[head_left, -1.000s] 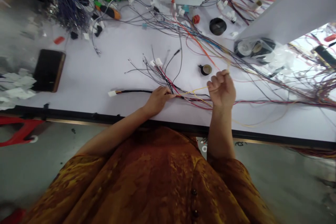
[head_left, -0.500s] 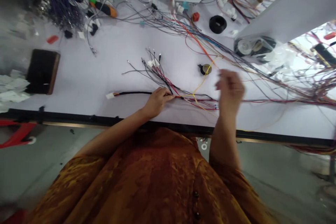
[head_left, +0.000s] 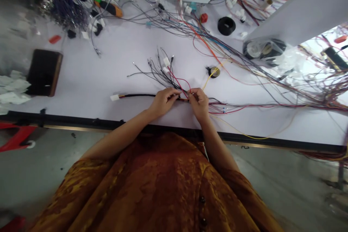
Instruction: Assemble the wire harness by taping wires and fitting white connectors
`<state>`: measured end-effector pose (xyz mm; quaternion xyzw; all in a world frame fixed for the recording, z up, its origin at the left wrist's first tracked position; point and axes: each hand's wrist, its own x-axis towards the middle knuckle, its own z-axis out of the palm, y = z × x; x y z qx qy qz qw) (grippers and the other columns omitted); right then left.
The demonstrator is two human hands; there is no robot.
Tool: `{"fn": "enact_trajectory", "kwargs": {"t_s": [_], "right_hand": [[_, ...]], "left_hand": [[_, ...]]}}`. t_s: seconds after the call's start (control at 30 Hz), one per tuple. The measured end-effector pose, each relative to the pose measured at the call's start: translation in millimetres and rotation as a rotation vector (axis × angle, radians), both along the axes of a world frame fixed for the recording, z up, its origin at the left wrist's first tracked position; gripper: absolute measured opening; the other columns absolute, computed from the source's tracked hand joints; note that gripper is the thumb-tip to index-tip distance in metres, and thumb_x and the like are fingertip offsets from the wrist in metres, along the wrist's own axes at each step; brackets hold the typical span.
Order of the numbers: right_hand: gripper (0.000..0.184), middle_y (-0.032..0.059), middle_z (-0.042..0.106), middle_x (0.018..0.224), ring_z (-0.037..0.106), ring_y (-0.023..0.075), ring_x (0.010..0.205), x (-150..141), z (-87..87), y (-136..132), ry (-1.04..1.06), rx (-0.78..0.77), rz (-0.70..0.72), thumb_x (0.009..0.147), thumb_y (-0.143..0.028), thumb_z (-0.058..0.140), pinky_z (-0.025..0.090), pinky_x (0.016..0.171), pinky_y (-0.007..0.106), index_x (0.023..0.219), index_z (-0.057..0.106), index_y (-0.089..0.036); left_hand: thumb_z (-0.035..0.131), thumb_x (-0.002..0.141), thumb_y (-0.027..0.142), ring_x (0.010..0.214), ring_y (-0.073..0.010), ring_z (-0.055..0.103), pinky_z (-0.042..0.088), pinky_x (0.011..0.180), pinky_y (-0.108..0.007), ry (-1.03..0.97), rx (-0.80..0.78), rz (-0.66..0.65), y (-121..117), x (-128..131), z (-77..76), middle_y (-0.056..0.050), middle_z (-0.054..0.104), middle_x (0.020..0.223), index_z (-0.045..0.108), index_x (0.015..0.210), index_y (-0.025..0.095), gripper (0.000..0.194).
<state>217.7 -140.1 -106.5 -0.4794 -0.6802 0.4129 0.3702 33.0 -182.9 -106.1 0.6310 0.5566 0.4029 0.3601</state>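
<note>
My left hand [head_left: 163, 102] grips a wire bundle [head_left: 183, 98] near the table's front edge, and my right hand [head_left: 198, 104] pinches the same bundle just to its right. A thin red wire [head_left: 179, 79] loops up from between my hands. To the left, a black sheathed cable [head_left: 136, 95] runs to a white connector [head_left: 114, 97]. Thin black wires [head_left: 153, 74] with small white connectors fan out beyond my hands. A yellow wire [head_left: 210, 79] rises toward a small round black component [head_left: 214, 72].
The white table [head_left: 89, 72] has a black front edge [head_left: 81, 121]. Loose coloured wires spread across the right and back. Farther back lie a black ring [head_left: 226, 26], an orange-handled screwdriver [head_left: 108, 8], a bagged item [head_left: 262, 49], and a dark flat case [head_left: 45, 67].
My right hand has moved left from above the wires and now pinches the bundle beside my left hand. The red wire now forms a loop, and the black wire ends have shifted.
</note>
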Motion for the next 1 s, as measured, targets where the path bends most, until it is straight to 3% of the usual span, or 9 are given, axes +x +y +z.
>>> {"fn": "enact_trajectory", "kwargs": {"t_s": [0.2,0.3,0.4,0.47,0.6,0.77,0.9,1.0], "right_hand": [[0.007,-0.0015,0.064,0.083,0.049,0.0086,0.056,8.1,-3.6,3.3,0.404,-0.252,0.087,0.089,-0.029,0.053,0.039,0.054,0.024,0.092,0.05,-0.024],[0.013,-0.0072,0.052,0.062,0.042,0.0092,0.051,8.9,-4.9,5.1,0.498,-0.282,0.068,0.09,-0.034,0.055,0.034,0.052,0.023,0.088,0.046,-0.025],[0.028,-0.0074,0.042,0.056,0.037,0.0087,0.051,9.2,-6.2,3.8,0.475,-0.256,0.076,0.089,-0.036,0.062,0.032,0.053,0.024,0.073,0.043,-0.023],[0.04,-0.0062,0.039,0.055,0.034,0.0082,0.052,8.4,-5.4,1.8,0.422,-0.227,0.085,0.089,-0.038,0.064,0.031,0.053,0.024,0.063,0.038,-0.021],[0.049,-0.0054,0.036,0.052,0.033,0.0085,0.048,1.5,0.4,0.5,0.411,-0.192,-0.034,0.092,-0.05,0.057,0.032,0.051,0.025,0.058,0.037,-0.021],[0.059,-0.0053,0.03,0.049,0.024,0.0089,0.039,-6.3,4.8,4.9,0.412,-0.27,-0.277,0.093,-0.073,0.025,0.024,0.039,0.025,0.06,0.027,-0.024],[0.056,-0.0059,0.032,0.05,0.029,0.0092,0.043,-2.8,2.7,0.8,0.31,-0.23,-0.15,0.09,-0.07,0.042,0.028,0.044,0.025,0.062,0.046,-0.023],[0.049,-0.0065,0.033,0.05,0.031,0.0097,0.045,3.1,0.4,1.5,0.298,-0.229,-0.067,0.088,-0.068,0.05,0.03,0.046,0.025,0.071,0.056,-0.022]], "left_hand": [[0.061,0.087,0.023,0.065,-0.0105,0.066,0.047,0.053,-0.021,-0.549,-0.376,0.1,20.5,11.1,6.3,-0.011,0.069,0.109,0.052,0.112,0.015,0.027],[0.065,0.086,0.023,0.066,-0.0115,0.067,0.042,0.046,-0.018,-0.579,-0.458,0.201,26.9,18.2,9.5,-0.01,0.066,0.104,0.049,0.105,0.015,0.025],[0.069,0.082,0.019,0.068,-0.0098,0.067,0.04,0.044,-0.017,-0.545,-0.476,0.271,31.9,22.7,14.7,-0.007,0.062,0.108,0.05,0.106,0.016,0.031],[0.071,0.081,0.019,0.062,-0.0078,0.064,0.039,0.043,-0.018,-0.589,-0.515,0.271,36.0,22.6,18.5,-0.006,0.063,0.106,0.05,0.11,0.016,0.036],[0.071,0.081,0.018,0.047,-0.0033,0.047,0.037,0.042,-0.019,-0.751,-0.585,0.2,43.4,19.2,21.8,0.001,0.061,0.079,0.051,0.105,0.014,0.031],[0.072,0.074,0.013,0.045,-0.0028,0.042,0.033,0.04,-0.018,-0.644,-0.461,0.223,41.5,21.9,12.2,0.006,0.054,0.071,0.054,0.102,0.016,0.033],[0.066,0.077,0.019,0.048,-0.0067,0.047,0.04,0.044,-0.021,-0.498,-0.32,0.263,39.9,24.9,2.3,0.004,0.056,0.068,0.065,0.093,0.016,0.017],[0.064,0.073,0.013,0.075,-0.0127,0.063,0.052,0.065,-0.025,-0.383,-0.177,0.26,42.4,23.2,-3.2,-0.005,0.066,0.09,0.065,0.081,0.016,0.008]]}}
